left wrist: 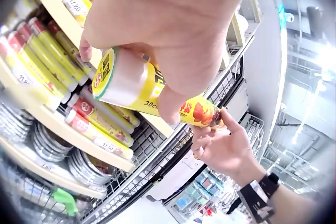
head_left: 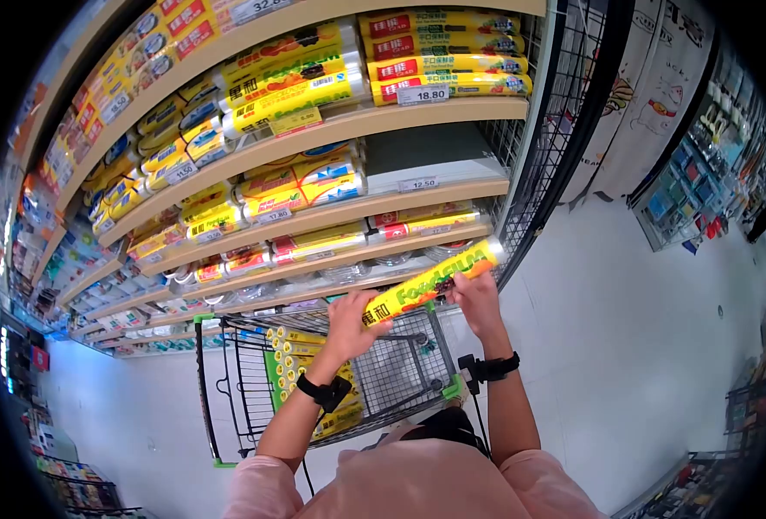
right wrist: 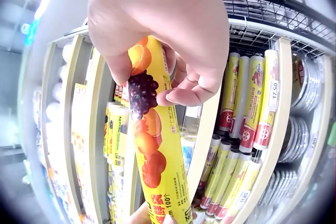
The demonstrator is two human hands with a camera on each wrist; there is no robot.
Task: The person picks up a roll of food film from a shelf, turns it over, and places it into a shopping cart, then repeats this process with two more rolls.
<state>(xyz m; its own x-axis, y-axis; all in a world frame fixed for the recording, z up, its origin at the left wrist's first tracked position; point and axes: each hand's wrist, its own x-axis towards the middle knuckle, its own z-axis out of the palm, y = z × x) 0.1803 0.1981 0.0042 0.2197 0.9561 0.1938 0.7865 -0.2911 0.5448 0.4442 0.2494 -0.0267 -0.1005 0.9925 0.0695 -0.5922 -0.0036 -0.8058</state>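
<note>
A long yellow roll of plastic food bags [head_left: 426, 284] with FoodFilm lettering and fruit pictures is held up between both hands, tilted with its right end higher. My left hand [head_left: 348, 327] grips the roll near its lower left end. In the left wrist view, that end's round face [left wrist: 104, 74] sticks out past the palm. Toward the other end, my right hand [head_left: 476, 303] pinches the roll between thumb and fingers. The right wrist view shows the thumb [right wrist: 119, 69] on one side of the roll, beside the printed grapes.
Below the hands stands a shopping cart [head_left: 400, 372] with several yellow rolls [head_left: 294, 350] stacked in its left part. Shelves [head_left: 314, 130] of wrapped rolls with price tags rise ahead. A black wire mesh panel [head_left: 564, 112] bounds them on the right, beside white floor [head_left: 599, 346].
</note>
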